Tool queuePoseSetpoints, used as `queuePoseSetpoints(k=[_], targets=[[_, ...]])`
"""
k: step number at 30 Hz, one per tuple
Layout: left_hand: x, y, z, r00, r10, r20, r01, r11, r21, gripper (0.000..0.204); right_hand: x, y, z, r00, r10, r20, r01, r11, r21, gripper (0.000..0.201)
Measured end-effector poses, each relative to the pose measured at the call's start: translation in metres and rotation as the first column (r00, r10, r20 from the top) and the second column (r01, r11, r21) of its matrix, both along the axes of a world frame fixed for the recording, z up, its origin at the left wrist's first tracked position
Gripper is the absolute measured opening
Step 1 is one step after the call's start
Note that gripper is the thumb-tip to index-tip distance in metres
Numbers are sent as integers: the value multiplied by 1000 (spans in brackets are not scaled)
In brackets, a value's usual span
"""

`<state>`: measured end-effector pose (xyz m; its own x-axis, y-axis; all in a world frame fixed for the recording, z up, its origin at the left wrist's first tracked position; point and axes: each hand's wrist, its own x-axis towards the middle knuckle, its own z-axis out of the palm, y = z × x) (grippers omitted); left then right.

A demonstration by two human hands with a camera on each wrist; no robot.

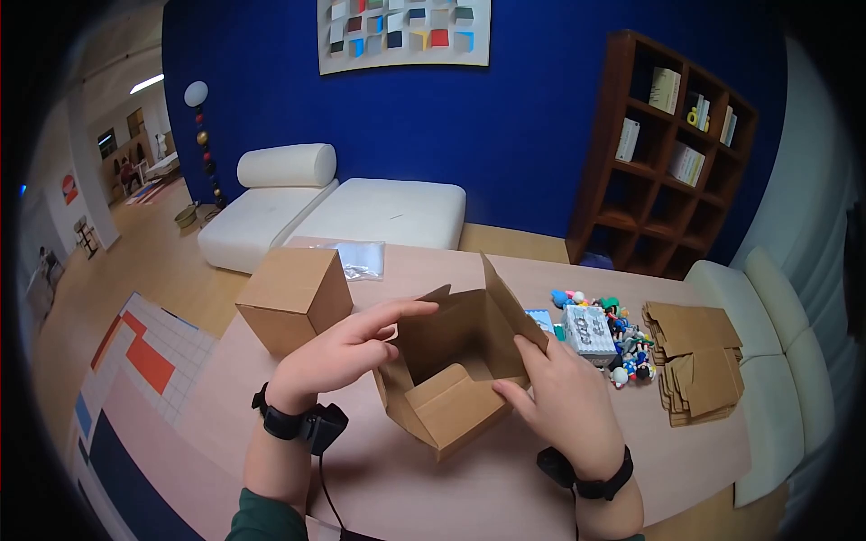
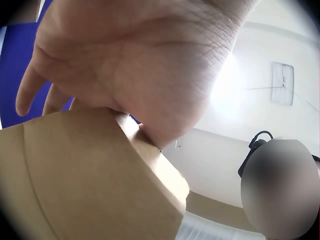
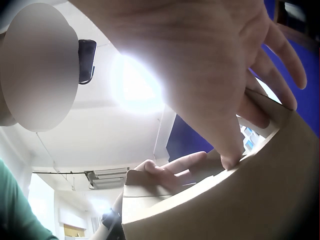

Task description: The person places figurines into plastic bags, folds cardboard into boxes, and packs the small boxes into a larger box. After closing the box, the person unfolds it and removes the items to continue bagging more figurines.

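An open cardboard box (image 1: pixel 460 410) is tilted above the table in front of me, its top flaps raised. My right hand (image 1: pixel 577 406) grips its right side, thumb at the front flap and fingers over the right flap. At the box's left edge is my left hand (image 1: pixel 338 352), its index finger stretched toward the back flap. The left wrist view has the left palm (image 2: pixel 125 65) over the box wall (image 2: pixel 90 175), which partly hides its fingers. In the right wrist view, the right thumb (image 3: pixel 231 155) bends over the box rim.
A closed cardboard box (image 1: pixel 293 298) stands at the left on the table (image 1: pixel 388 496), near clear plastic bags (image 1: pixel 361 260). To the right are small toy figures (image 1: pixel 636 356), a patterned small box (image 1: pixel 588 334) and a stack of flattened cardboard (image 1: pixel 699 370). White seating (image 1: pixel 397 207) lies beyond.
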<state>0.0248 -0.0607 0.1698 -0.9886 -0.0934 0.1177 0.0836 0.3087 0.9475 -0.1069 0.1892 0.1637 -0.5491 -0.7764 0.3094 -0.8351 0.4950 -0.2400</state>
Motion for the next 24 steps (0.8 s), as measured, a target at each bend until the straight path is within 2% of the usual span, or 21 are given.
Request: queuePoseSetpoints(k=[3, 5, 6, 8, 11, 15, 17, 19, 21, 22, 24], targets=[[-1, 0, -2, 1000, 4, 26, -3, 999, -34, 54, -3, 0, -3, 999, 27, 20, -27, 999, -18, 53], [-8, -3, -12, 986, -9, -167, -23, 981, -191, 40, -3, -2, -5, 966, 143, -215, -171, 978, -118, 49], [-11, -3, -16, 986, -8, -168, -24, 981, -191, 40, -3, -3, -7, 966, 144, -216, -172, 978, -118, 49], [-15, -4, -21, 979, -7, -204, -47, 965, -257, 42, -1, -5, -10, 943, 330, -44, -332, 927, -176, 46], [-18, -4, -25, 969, 9, -248, -68, 971, -228, 39, 2, -5, -6, 950, 310, 31, -303, 943, -137, 50], [-13, 6, -16, 977, 67, -205, -125, 950, -287, 36, 2, -1, -4, 955, 296, 12, -291, 946, -142, 53], [-11, 4, -11, 999, 32, -44, -46, 922, -385, 29, 3, 0, 0, 958, 280, 61, -271, 954, -127, 53], [-14, 1, -19, 998, 33, -58, -52, 932, -360, 32, 5, 2, 3, 957, 280, 82, -269, 956, -118, 53], [-20, -1, -34, 952, 35, -304, -65, 994, -87, 35, 1, 3, 2, 955, 278, 103, -267, 957, -110, 52], [-19, -6, -33, 952, 34, -304, -64, 994, -87, 35, -3, 3, -1, 937, 339, 82, -326, 935, -142, 51], [-14, -20, -30, 1000, 0, -13, -2, 986, -169, 34, -6, 4, 0, 915, 398, 58, -384, 907, -173, 49]])
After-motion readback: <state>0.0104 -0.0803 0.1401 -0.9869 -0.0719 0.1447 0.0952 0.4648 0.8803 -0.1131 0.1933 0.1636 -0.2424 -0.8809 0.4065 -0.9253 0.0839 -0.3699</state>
